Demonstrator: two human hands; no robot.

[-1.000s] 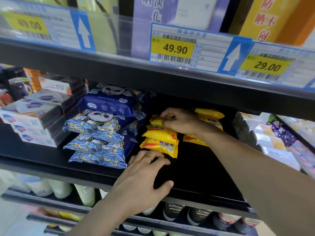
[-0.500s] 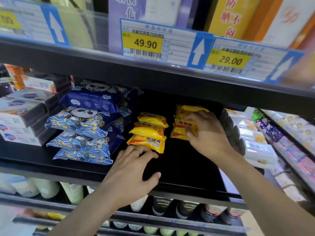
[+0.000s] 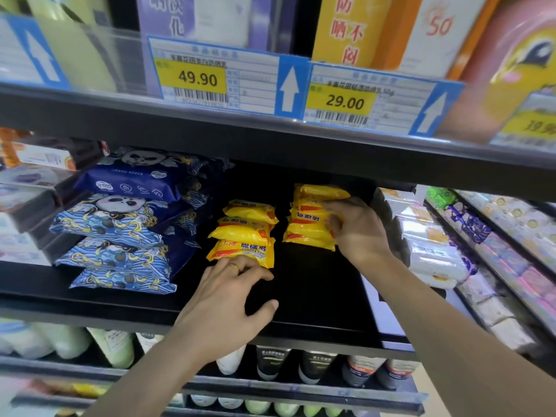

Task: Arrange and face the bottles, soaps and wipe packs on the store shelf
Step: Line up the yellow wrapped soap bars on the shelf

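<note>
Moved from the left yellow soap-pack stack (image 3: 243, 233), right hand (image 3: 358, 230) grasps the right yellow soap-pack stack (image 3: 313, 218); left hand (image 3: 228, 305) rests with relaxed fingers on the black shelf (image 3: 316, 296).

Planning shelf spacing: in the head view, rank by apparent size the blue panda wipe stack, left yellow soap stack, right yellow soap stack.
1. Blue panda wipe stack, clearly largest.
2. Left yellow soap stack and right yellow soap stack: alike; right hand partly covers the right one.

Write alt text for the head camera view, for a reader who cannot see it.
A person's right hand grips the right stack of yellow soap packs on a black store shelf, while the left hand rests on the shelf, fingertips at the left stack of yellow soap packs. Blue panda-print wipe packs are piled further left.
</note>
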